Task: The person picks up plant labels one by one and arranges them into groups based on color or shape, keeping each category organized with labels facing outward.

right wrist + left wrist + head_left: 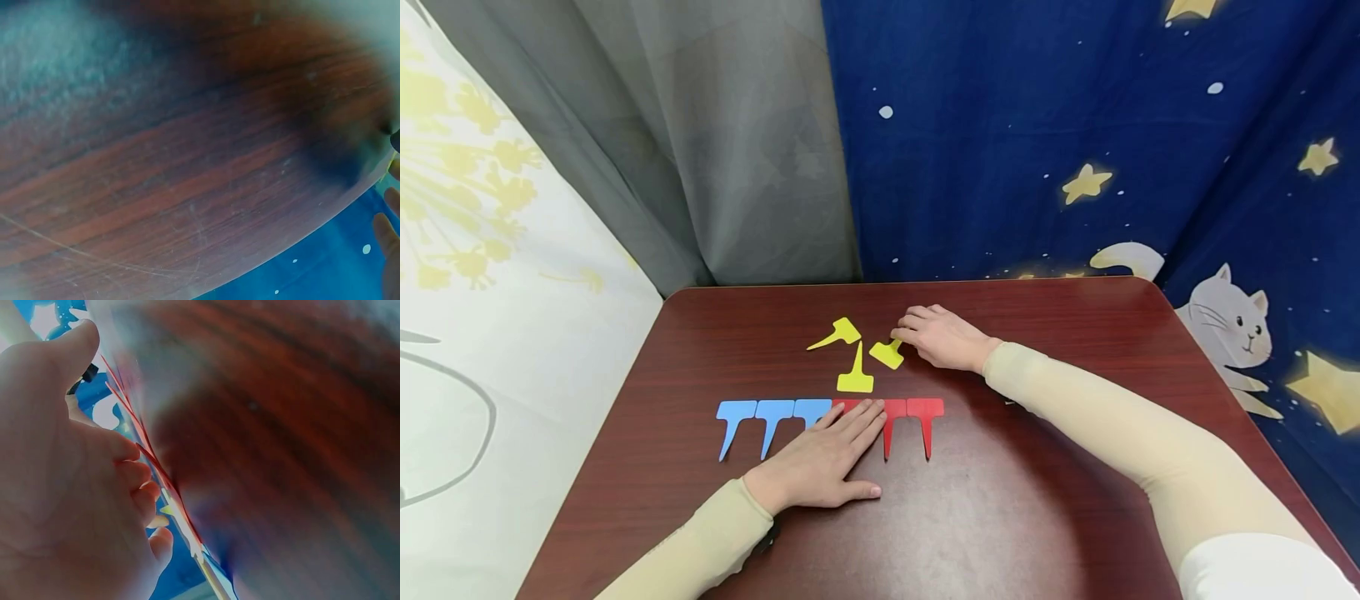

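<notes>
Three flat T-shaped yellow tags [855,382]

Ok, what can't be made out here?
Head: most of the leftmost red piece, under the left hand.
Head: stem tip of the rightmost yellow piece, behind the right hand.
Right wrist: most of that hand, cut off by the right edge.
Left wrist: tabletop detail, blurred.

no readable text, no labels, no numbers
</notes>
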Available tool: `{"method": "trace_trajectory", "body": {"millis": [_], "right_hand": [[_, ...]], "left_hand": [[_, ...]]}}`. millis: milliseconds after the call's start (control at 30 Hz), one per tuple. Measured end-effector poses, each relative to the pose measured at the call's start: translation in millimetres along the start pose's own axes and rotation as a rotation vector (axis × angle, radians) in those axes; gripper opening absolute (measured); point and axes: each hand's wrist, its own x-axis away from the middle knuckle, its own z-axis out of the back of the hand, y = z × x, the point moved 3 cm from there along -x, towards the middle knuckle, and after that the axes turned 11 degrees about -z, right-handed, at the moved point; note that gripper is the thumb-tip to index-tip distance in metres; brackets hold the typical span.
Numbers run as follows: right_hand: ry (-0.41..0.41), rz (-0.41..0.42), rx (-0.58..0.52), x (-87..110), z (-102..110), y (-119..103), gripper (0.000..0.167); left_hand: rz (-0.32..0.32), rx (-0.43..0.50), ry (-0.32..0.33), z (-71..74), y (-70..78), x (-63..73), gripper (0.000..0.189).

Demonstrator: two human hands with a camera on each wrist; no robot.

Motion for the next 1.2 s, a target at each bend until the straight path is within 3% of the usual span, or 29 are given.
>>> {"method": "trace_trajectory", "body": {"millis": [267,600,867,1200], "right_hand": [[0.020,0.072,0.084,2.5,3.0,-4.9,0.030],[0.037,0.093,0.083,6.0,0.7,-6.2,0.025],[0.112,0.126,0.134,3.7,11.9,-3.5,0.026],[0.159,0.121,0.048,2.1,34.0,-3.3,0.006]], "left_hand": [[0.005,0.009,-0.021,-0.6,0.3,-1.6,0.098],[0.000,-0.001,-0.026,-1.1,-0.8,-2.1,0.097],[-0.001,-0.031,-0.029,0.4,-1.3,-2.8,0.097],[-0.003,-0.027,-0.028,0.6,-1.8,-2.4,0.096]]}}
